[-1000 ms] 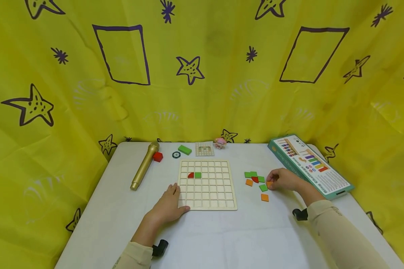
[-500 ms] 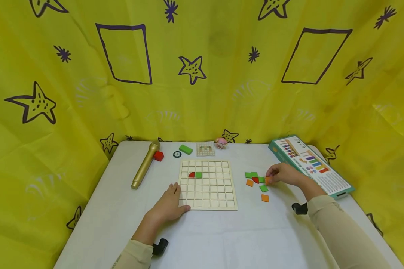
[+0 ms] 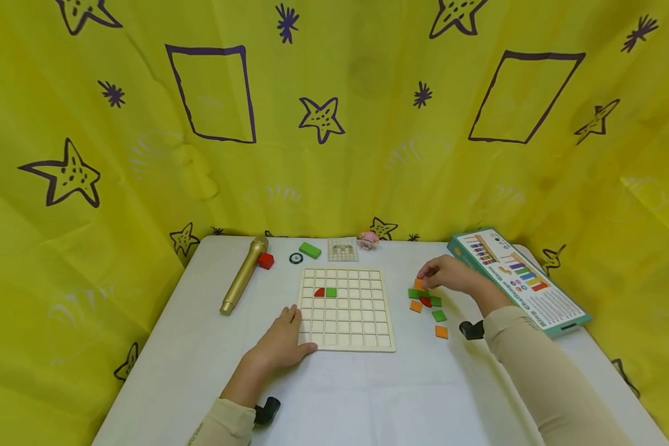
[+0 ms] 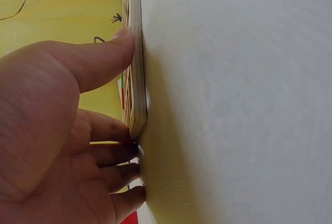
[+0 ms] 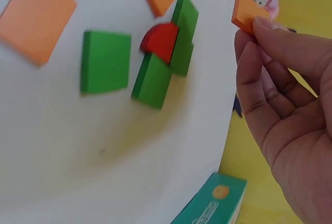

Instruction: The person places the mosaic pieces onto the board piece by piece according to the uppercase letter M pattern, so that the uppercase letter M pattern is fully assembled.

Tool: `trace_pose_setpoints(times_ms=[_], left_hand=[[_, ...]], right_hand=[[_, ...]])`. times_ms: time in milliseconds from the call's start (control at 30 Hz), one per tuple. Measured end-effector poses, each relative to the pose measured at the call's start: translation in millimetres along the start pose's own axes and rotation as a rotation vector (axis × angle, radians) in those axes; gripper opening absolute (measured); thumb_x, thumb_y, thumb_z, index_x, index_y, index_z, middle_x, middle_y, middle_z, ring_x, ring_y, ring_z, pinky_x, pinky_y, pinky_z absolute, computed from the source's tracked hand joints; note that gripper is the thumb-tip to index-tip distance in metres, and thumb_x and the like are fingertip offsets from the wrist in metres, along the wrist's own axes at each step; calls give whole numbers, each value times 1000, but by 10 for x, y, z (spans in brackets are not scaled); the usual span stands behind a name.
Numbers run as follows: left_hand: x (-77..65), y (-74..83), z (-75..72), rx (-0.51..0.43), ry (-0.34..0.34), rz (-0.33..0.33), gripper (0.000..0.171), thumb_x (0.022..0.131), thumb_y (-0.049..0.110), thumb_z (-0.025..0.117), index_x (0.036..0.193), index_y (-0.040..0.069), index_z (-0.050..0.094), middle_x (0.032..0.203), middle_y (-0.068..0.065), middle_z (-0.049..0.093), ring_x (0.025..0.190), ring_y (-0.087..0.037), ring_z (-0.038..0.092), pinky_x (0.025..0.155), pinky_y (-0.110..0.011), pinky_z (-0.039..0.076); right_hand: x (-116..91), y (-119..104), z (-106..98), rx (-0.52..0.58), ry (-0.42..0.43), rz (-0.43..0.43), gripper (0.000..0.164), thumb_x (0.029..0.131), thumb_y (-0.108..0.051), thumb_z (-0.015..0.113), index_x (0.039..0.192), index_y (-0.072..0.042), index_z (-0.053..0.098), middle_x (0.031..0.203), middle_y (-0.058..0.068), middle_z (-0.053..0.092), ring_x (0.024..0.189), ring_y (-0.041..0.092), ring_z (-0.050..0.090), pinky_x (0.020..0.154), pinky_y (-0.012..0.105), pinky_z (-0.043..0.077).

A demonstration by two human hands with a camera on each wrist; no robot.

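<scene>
Pinched orange tile (image 5: pixel 249 12) nearer board edge (image 3: pixel 387 310)

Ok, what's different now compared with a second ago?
The right hand has moved left and away from the person, carrying an orange tile in its grip from the right side of the loose tiles to their far side. Nothing was visibly let go. The left hand stays at the near left corner of the grid board, and the red quarter-round piece and green square stay side by side on it.
</scene>
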State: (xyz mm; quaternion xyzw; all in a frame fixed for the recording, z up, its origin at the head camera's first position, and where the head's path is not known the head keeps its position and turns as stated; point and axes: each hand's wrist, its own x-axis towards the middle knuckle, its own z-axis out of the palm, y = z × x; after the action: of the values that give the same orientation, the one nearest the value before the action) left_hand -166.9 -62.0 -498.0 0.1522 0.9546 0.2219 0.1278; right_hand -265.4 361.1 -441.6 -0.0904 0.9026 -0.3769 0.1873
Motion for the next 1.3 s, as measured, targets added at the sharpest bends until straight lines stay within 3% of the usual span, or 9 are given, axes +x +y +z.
trace_pose_setpoints(times_ms=[733, 1033, 1300], left_hand=[[-10, 7, 13, -1, 4, -16, 91, 89, 41, 75, 151, -11, 33, 161, -24, 27, 149, -42, 21, 116, -53, 28], [-3, 12, 7, -6, 7, -16, 91, 89, 41, 76, 151, -10, 33, 161, -23, 27, 149, -41, 21, 116, -53, 29], [1, 16, -4, 6, 9, -16, 91, 89, 42, 75, 152, -10, 33, 161, -23, 27, 149, -41, 21, 116, -52, 29]], right_hand=[[498, -593, 426, 18, -29, -35, 12, 91, -6, 73, 102, 0, 73, 91, 7, 71, 81, 20, 62, 81, 35, 57], [669, -722, 622, 35, -43, -66, 10, 90, -4, 74, 99, 0, 75, 89, 5, 71, 79, 15, 64, 77, 32, 58], [776, -774, 776, -52, -25, -110, 8, 89, -7, 76, 96, -4, 77, 88, 1, 72, 80, 14, 62, 76, 30, 53]])
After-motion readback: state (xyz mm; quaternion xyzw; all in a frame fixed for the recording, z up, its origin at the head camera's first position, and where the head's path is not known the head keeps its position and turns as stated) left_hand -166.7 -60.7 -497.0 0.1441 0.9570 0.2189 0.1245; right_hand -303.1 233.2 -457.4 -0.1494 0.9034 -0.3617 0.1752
